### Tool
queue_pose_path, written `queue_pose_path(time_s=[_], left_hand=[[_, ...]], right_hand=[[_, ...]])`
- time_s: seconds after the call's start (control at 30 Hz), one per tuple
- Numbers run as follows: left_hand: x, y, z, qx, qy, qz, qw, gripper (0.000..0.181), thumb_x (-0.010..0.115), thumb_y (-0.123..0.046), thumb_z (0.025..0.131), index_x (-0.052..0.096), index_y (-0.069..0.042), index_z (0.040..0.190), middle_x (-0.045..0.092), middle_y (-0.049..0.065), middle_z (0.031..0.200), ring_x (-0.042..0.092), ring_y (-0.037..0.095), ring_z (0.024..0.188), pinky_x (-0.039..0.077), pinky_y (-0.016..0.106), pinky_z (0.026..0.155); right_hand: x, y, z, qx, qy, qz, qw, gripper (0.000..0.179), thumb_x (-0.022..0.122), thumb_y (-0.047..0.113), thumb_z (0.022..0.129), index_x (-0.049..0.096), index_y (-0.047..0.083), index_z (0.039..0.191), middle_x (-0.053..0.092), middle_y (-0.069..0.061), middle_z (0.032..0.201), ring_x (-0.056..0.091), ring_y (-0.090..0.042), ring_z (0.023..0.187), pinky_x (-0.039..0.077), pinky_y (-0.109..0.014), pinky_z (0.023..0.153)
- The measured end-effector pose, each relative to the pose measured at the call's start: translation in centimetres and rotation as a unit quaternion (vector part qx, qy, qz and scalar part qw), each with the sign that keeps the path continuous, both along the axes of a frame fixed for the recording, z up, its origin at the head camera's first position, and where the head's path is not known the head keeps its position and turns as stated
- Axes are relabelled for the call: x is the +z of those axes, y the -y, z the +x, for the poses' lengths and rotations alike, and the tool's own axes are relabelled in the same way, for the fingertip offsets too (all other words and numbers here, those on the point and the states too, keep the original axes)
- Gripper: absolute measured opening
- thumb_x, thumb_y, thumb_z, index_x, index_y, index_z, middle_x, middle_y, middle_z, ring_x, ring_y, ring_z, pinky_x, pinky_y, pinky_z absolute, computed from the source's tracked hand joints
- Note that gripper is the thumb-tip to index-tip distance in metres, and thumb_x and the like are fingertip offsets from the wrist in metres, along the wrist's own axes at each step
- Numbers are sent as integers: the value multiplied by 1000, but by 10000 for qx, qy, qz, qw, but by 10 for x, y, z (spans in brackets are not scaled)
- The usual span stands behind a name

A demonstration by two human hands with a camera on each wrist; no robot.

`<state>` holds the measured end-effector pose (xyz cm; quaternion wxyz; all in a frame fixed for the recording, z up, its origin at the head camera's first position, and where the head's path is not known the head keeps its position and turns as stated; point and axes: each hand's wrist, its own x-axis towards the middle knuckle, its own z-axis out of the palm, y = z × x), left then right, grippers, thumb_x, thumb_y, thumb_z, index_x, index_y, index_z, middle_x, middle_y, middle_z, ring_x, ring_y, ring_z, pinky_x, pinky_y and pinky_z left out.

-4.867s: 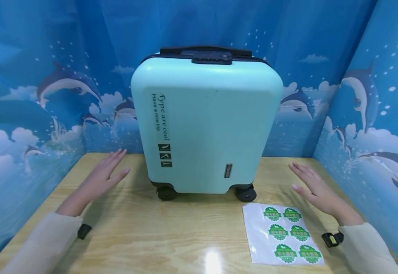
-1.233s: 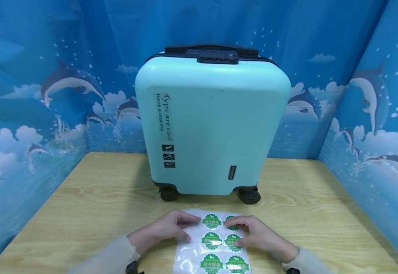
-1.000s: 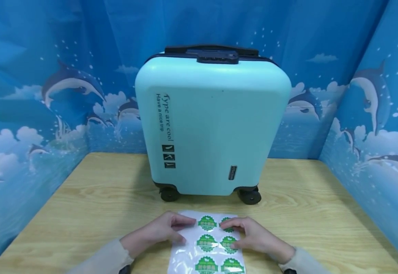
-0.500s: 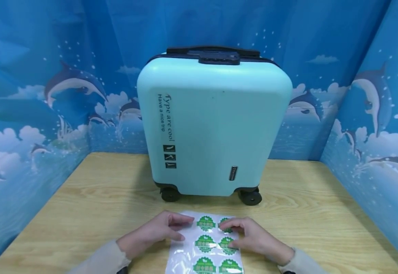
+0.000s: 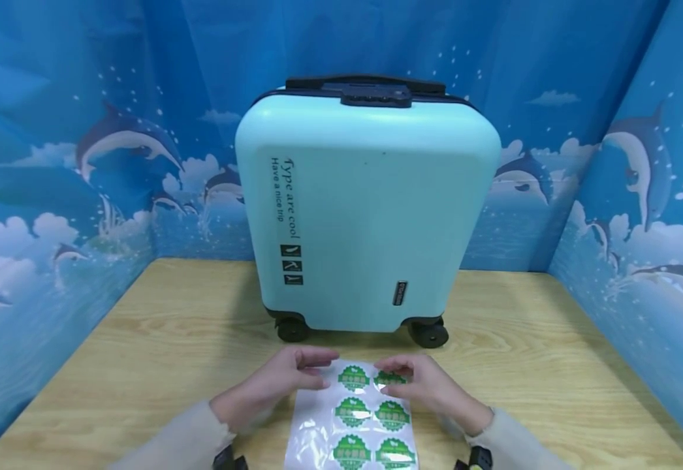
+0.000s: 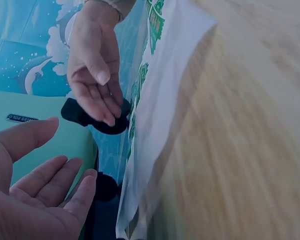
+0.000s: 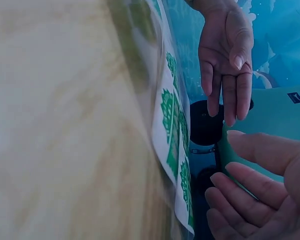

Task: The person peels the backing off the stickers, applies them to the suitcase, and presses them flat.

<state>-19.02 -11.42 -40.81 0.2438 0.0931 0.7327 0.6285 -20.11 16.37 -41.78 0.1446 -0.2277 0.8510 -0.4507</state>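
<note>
A white sheet (image 5: 309,421) with several round green stickers (image 5: 352,412) lies on the table in the head view, its lower end cut off by the frame. My left hand (image 5: 287,373) is over its upper left corner, and my right hand (image 5: 426,384) over its upper right, partly covering one sticker. In the left wrist view, the left hand (image 6: 45,187) has its fingers relaxed with nothing between them. The right wrist view shows the right hand (image 7: 270,190) likewise loose and holding nothing, beside the sheet's edge (image 7: 165,150).
Behind the sheet stands a mint-green suitcase (image 5: 365,222) upright on black wheels (image 5: 428,333), with a black handle (image 5: 365,85) on top. Blue dolphin-print curtains (image 5: 641,170) enclose the wooden table (image 5: 142,339) at the back and sides.
The sheet has moved from the right side to the middle, before the suitcase. Both hands came inward from the sides to it, and have just risen slightly and loosened from it.
</note>
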Motion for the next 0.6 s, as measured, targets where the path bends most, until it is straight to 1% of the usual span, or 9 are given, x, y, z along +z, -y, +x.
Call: queue_pose_path(time_s=[0.07, 0.17, 0.37, 0.53, 0.6], left_hand=[[1, -3, -1, 30, 49, -11, 10000, 55, 73, -11, 78, 55, -11, 129, 54, 10, 134, 52, 30, 119, 40, 48, 102], [-1, -10, -2, -50, 0, 19, 10000, 54, 73, -9, 78, 56, -10, 129, 54, 10, 133, 52, 29, 119, 40, 48, 102], [-8, -28, -6, -189, -125, -1, 9997, 52, 73, -6, 77, 57, -9, 127, 56, 9, 131, 52, 28, 121, 39, 46, 103], [-11, -33, -7, -136, -210, 44, 9997, 51, 71, -3, 77, 57, -5, 126, 56, 12, 131, 50, 31, 122, 37, 47, 105], [-11, -33, -8, -73, -168, 54, 9998, 50, 71, -2, 77, 57, -5, 126, 56, 12, 131, 50, 31, 123, 37, 47, 105]], right_hand=[[-1, 1, -3, -29, -3, -32, 10000, 37, 74, 16, 80, 65, 3, 113, 66, -12, 113, 61, -27, 104, 50, -38, 91], [-1, 4, -8, -62, 1, -43, 10000, 37, 74, 15, 80, 65, 2, 113, 67, -13, 112, 62, -27, 103, 50, -39, 90], [-3, 7, -15, -170, 181, -34, 9997, 39, 76, 13, 77, 64, 4, 114, 66, -12, 114, 62, -26, 105, 48, -42, 93], [-7, 6, -17, -184, 273, -156, 9993, 43, 76, 12, 76, 63, 3, 115, 65, -13, 116, 61, -27, 106, 47, -44, 95], [-10, 6, -18, -158, 249, -177, 9994, 44, 76, 12, 75, 63, 3, 116, 65, -13, 116, 61, -27, 106, 46, -44, 95]])
